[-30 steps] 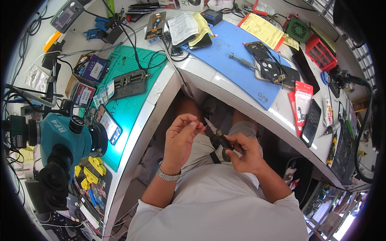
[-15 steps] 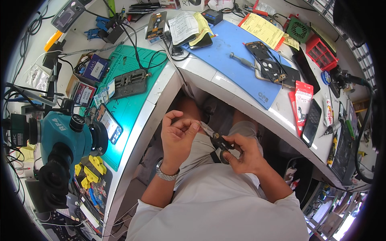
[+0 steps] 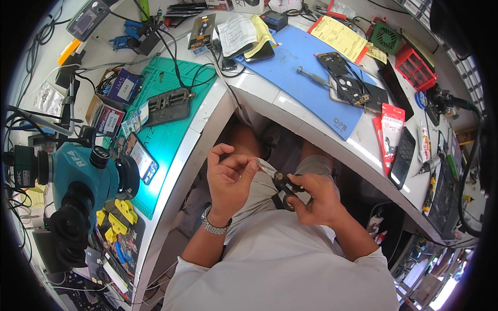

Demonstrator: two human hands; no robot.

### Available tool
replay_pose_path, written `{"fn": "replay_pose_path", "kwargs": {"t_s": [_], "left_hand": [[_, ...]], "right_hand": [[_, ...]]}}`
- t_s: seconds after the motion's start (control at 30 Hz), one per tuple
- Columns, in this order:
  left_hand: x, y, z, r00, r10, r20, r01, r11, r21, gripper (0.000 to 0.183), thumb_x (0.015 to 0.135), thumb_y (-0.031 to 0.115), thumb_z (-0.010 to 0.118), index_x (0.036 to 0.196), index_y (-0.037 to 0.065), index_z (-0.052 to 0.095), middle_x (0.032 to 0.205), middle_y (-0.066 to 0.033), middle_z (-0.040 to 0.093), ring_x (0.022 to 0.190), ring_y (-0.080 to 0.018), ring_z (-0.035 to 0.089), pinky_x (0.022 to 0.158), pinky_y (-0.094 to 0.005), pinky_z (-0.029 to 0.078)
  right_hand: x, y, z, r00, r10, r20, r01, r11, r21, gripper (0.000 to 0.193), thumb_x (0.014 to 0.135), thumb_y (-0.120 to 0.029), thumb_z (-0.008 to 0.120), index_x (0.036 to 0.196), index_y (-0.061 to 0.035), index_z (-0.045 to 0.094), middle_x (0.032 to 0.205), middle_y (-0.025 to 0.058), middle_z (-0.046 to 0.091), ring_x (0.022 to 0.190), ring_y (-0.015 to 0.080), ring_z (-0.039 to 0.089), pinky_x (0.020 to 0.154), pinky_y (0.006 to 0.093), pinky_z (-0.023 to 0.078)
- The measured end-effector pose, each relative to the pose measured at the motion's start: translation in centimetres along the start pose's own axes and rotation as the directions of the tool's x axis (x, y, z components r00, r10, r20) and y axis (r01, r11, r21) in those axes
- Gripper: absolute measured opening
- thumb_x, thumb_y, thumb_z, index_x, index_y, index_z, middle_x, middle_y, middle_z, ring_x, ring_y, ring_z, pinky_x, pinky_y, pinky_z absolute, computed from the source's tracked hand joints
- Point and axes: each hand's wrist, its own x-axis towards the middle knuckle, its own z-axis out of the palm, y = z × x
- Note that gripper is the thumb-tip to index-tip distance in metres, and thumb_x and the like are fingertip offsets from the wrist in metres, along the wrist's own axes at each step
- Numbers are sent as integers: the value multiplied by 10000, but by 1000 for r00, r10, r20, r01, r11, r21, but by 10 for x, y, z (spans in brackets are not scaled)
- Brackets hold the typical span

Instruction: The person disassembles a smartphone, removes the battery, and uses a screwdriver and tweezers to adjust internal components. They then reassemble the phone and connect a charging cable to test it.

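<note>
Over my lap, my right hand [image 3: 317, 199] is wrapped round the black handles of a pair of scissors [image 3: 280, 182], the thumb and fingers at the finger loops. Their silvery blades point up and left, reaching the fingertips of my left hand [image 3: 226, 181]. Thumb and index finger of that hand are pinched together at the blade tips. Whatever lies in the pinch is too small to make out. The left hand's other fingers are loosely curled, and a metal watch [image 3: 214, 224] circles its wrist.
A teal microscope [image 3: 83, 171] stands at left beside a lit phone [image 3: 142, 158] on a green mat [image 3: 179, 111]. Across the corner bench, a blue mat [image 3: 290, 67] bears an opened phone [image 3: 345, 78] and a screwdriver [image 3: 312, 78]. The bench edge [image 3: 311, 129] runs just beyond my hands.
Both hands stay nearly in place. The scissors' blades have shifted slightly at my left fingertips and look narrower. Nothing on the bench has moved.
</note>
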Motion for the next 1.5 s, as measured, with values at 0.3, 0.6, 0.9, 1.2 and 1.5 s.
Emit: {"fn": "replay_pose_path", "kwargs": {"t_s": [0.3, 0.6, 0.9, 1.2, 1.5], "left_hand": [[-2, 1, 1, 1000, -3, 1, 3, 1000, 23, 510, 1008, -84, 702, 1353, 14, 340, 1052, -192, 765, 981, -215, 769, 925, -335, 624], [-2, -1, 0, 1000, -21, -8, 21, 1000, 10, 510, 1012, -72, 703, 1360, 10, 340, 1047, -185, 769, 974, -208, 770, 919, -327, 623], [-2, 0, 0, 1000, -10, -12, 11, 999, 42, 505, 1013, -73, 702, 1357, 9, 341, 1043, -186, 772, 971, -209, 772, 919, -322, 622], [-2, -3, -2, 1000, -11, -11, 12, 999, 53, 526, 995, -98, 706, 1379, 3, 361, 1051, -212, 776, 957, -223, 772, 898, -337, 635], [-1, 2, 2, 998, -58, -31, 58, 998, 2, 519, 989, -98, 712, 1353, 5, 356, 1035, -176, 770, 970, -204, 774, 900, -318, 626]], "right_hand": [[-5, -2, -3, 999, -7, 39, 8, 999, -36, 435, 738, 0, 843, 1148, 61, 714, 748, 142, 653, 596, 319, 630, 585, 371, 504], [-4, -4, -1, 996, 67, 52, -70, 996, 55, 448, 765, -30, 855, 1174, 68, 701, 844, 161, 689, 701, 308, 692, 659, 365, 544], [-5, 0, -1, 998, 28, 49, -30, 999, 24, 477, 755, -22, 855, 1189, 78, 686, 834, 167, 688, 699, 319, 691, 656, 378, 536], [-5, 0, -1, 998, 18, 56, -20, 999, 25, 458, 752, -1, 845, 1174, 80, 687, 788, 169, 681, 671, 331, 683, 641, 385, 530], [-5, -2, 0, 1000, 7, 29, -9, 999, 50, 458, 741, 9, 850, 1165, 75, 689, 788, 171, 680, 667, 336, 686, 635, 386, 535]]}}
